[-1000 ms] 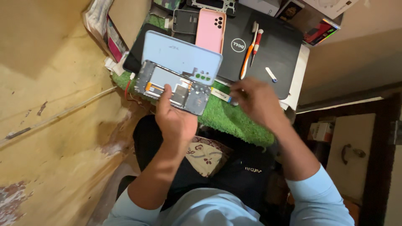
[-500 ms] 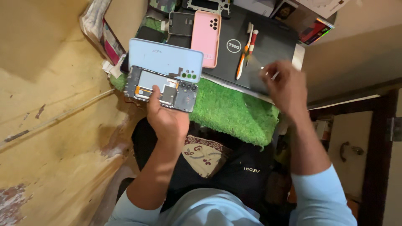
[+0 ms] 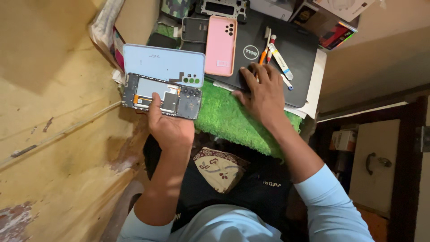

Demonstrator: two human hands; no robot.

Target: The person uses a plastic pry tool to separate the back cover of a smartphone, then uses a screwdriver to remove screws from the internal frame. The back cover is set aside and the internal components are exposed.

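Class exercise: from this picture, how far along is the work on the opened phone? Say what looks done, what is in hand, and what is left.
Done: the light blue back cover is off and lies beside the opened phone, whose boards show. In hand: the left hand holds the phone, while the right hand rests on the black laptop by the tools. Left: the cover is not yet refitted.

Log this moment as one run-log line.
left hand: holds opened phone | right hand: rests on black laptop by tools | nearby: blue back cover, pink case, green mat

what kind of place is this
Probably a small phone repair bench: an opened phone in the left hand, spare phone covers, and small tools on a closed laptop.
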